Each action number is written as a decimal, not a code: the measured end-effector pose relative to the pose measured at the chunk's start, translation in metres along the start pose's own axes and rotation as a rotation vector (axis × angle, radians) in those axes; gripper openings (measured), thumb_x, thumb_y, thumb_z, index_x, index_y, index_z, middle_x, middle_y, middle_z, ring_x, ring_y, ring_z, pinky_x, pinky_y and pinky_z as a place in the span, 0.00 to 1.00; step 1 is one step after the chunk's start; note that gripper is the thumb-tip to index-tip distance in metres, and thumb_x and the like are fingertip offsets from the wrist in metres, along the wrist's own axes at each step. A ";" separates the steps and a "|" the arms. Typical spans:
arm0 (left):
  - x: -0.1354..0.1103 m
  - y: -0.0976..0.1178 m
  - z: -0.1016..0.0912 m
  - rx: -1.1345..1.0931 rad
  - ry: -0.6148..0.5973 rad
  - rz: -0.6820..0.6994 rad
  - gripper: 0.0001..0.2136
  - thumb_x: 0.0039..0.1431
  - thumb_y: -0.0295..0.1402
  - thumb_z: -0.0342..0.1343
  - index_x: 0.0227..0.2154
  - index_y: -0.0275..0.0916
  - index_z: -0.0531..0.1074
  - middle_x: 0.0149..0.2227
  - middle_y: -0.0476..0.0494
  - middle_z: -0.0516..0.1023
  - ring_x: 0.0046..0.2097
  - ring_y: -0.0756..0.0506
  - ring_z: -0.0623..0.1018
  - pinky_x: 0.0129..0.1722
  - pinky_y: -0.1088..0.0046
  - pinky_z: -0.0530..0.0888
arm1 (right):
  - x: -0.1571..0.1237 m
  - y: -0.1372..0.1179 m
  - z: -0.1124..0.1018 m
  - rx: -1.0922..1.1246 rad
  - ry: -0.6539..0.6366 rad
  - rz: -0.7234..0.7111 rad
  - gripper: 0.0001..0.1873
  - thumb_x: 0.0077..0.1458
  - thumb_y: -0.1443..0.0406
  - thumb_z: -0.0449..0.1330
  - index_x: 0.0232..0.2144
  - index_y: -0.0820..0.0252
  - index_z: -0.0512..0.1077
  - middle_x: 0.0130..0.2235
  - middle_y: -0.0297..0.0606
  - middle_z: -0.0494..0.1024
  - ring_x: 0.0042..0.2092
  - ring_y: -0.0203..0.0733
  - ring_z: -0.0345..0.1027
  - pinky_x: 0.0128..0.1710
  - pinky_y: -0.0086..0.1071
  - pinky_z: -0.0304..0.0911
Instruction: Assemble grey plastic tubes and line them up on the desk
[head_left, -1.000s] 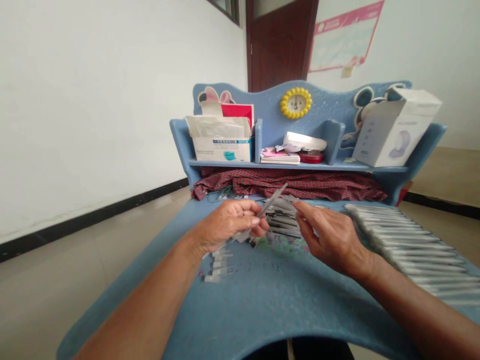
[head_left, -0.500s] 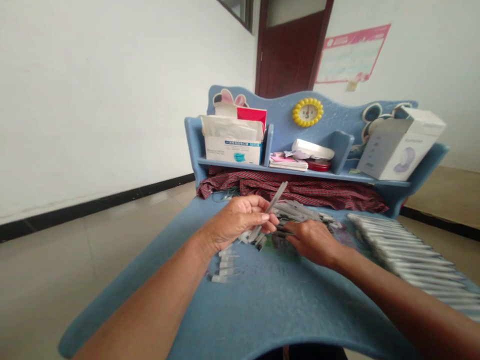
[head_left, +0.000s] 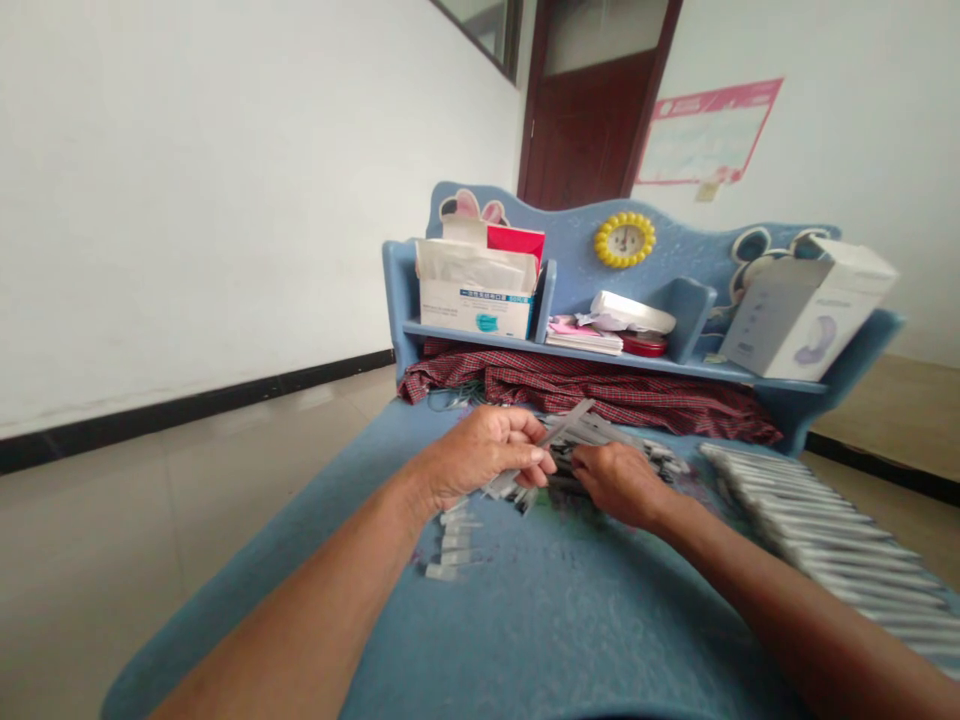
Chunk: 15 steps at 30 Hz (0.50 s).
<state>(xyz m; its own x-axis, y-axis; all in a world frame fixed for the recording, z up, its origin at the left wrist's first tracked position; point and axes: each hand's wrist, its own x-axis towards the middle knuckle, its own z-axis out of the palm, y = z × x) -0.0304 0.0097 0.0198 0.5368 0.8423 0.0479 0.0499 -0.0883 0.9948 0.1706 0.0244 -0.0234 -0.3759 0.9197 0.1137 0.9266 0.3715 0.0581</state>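
My left hand (head_left: 495, 452) pinches a slim translucent tube (head_left: 568, 422), like a pen barrel, between thumb and fingers. The tube slants up to the right. My right hand (head_left: 619, 482) has its fingers closed at the near edge of a pile of grey, clear and black pen parts (head_left: 600, 430); what the fingertips hold is hidden. Beneath my left hand lie more clear pieces with dark ends (head_left: 517, 497). Small clear pieces, like pen caps (head_left: 454, 545), form a short column on the table just nearer to me.
Many slim white pens (head_left: 817, 540) lie side by side on the right of the blue table (head_left: 525, 640). Behind the pile is a red checked cloth (head_left: 585, 385) under a shelf holding a mask box (head_left: 476, 300), papers (head_left: 583, 338) and a white carton (head_left: 810, 310).
The tube in my left hand has tilted lower. My right hand stays by the pile, its fingers drawn slightly closer together. The whole view has shifted a little.
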 end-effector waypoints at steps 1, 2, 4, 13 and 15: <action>0.000 -0.001 0.000 0.013 0.005 -0.007 0.06 0.49 0.28 0.58 0.31 0.32 0.69 0.29 0.42 0.79 0.28 0.50 0.77 0.31 0.73 0.71 | 0.000 0.002 0.001 0.011 -0.002 0.000 0.12 0.56 0.63 0.49 0.34 0.58 0.72 0.32 0.44 0.78 0.36 0.47 0.72 0.31 0.32 0.57; 0.001 -0.001 -0.001 0.026 0.007 -0.013 0.06 0.49 0.28 0.58 0.30 0.32 0.69 0.29 0.42 0.79 0.28 0.50 0.77 0.31 0.73 0.71 | 0.000 0.004 0.001 0.023 -0.006 -0.001 0.12 0.55 0.62 0.50 0.34 0.58 0.72 0.32 0.43 0.78 0.36 0.47 0.72 0.30 0.32 0.57; 0.002 -0.001 -0.001 0.047 0.007 -0.027 0.06 0.49 0.29 0.59 0.30 0.33 0.69 0.28 0.42 0.79 0.28 0.50 0.76 0.30 0.73 0.70 | -0.001 0.006 0.002 0.041 -0.014 -0.005 0.11 0.54 0.61 0.51 0.34 0.57 0.72 0.32 0.43 0.78 0.36 0.47 0.72 0.30 0.32 0.57; 0.004 0.001 -0.001 0.108 0.014 -0.078 0.06 0.49 0.29 0.58 0.30 0.33 0.68 0.27 0.43 0.78 0.27 0.50 0.76 0.30 0.73 0.70 | -0.006 0.002 0.002 0.014 -0.012 -0.048 0.12 0.54 0.62 0.51 0.35 0.57 0.72 0.34 0.44 0.79 0.36 0.47 0.72 0.30 0.32 0.57; 0.004 0.001 0.000 0.111 0.010 -0.085 0.06 0.49 0.29 0.58 0.30 0.33 0.68 0.28 0.43 0.78 0.27 0.50 0.76 0.30 0.73 0.70 | -0.006 0.002 0.002 0.020 -0.013 -0.052 0.12 0.54 0.62 0.51 0.35 0.57 0.73 0.33 0.43 0.79 0.36 0.47 0.73 0.30 0.32 0.57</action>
<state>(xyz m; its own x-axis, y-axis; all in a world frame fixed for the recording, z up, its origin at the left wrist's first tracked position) -0.0282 0.0128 0.0212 0.5186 0.8543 -0.0349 0.1885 -0.0744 0.9792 0.1748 0.0200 -0.0264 -0.4234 0.9006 0.0980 0.9059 0.4212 0.0436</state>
